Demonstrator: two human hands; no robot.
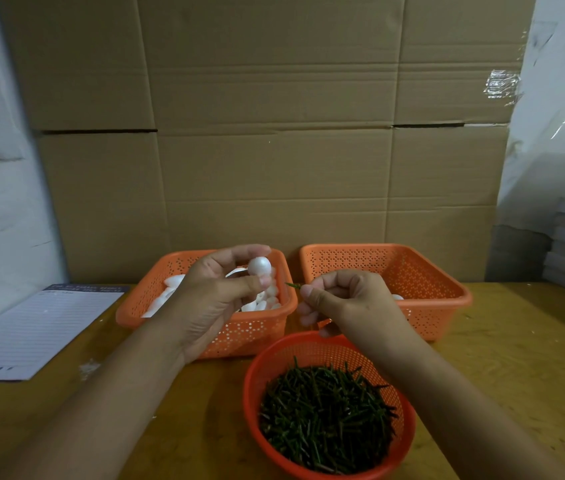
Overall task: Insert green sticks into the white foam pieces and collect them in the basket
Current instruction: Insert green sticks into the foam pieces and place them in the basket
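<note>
The left hand is raised above the worktop with a white foam piece pinched between thumb and fingertips, turned so its bare side faces across to the other hand. My guess is it is held up like that to give the stick a clear line in, and to keep the soft foam from being squashed by a fuller grip.

The right hand sits just beside it, fingers curled in, pinching a green stick near its end. Only the short tip shows past the thumb, pointing at the foam with a small gap left between them, so the stick is not yet in. Holding it that close to the tip probably keeps it from bending when pushed.

Directly under and behind the left hand is an orange basket holding more loose foam pieces, an easy reach for the next one. Below the right wrist, nearest the person, a round red basket is heaped with green sticks. Beyond the right hand stands a second orange basket, nearly empty, with something white just showing past the knuckles; that looks like the place for finished pieces. A lined notepad lies well off to the left hand's outer side.
</note>
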